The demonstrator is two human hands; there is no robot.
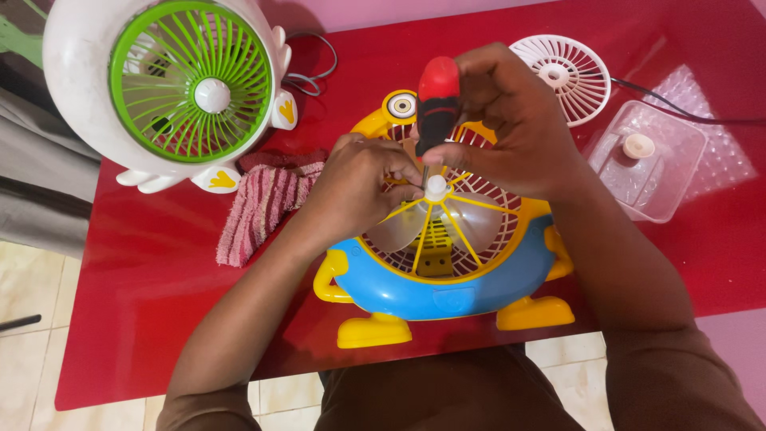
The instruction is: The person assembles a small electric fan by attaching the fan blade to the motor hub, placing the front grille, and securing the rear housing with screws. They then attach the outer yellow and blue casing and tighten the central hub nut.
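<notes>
While the red-handled screwdriver [436, 104] is gripped closed in the right hand [511, 120], its tip set on the white hub [436, 187], the hub pinched by left hand [359, 187], yellow-and-blue fan [447, 263] laid at the red table's [144, 319] near edge.

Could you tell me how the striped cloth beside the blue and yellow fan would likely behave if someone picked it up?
The striped cloth would probably droop limply, since it already lies rumpled in soft folds on the red table. It looks light, being thin towelling. Its looped surface suggests it would grip rather than slip.
</notes>
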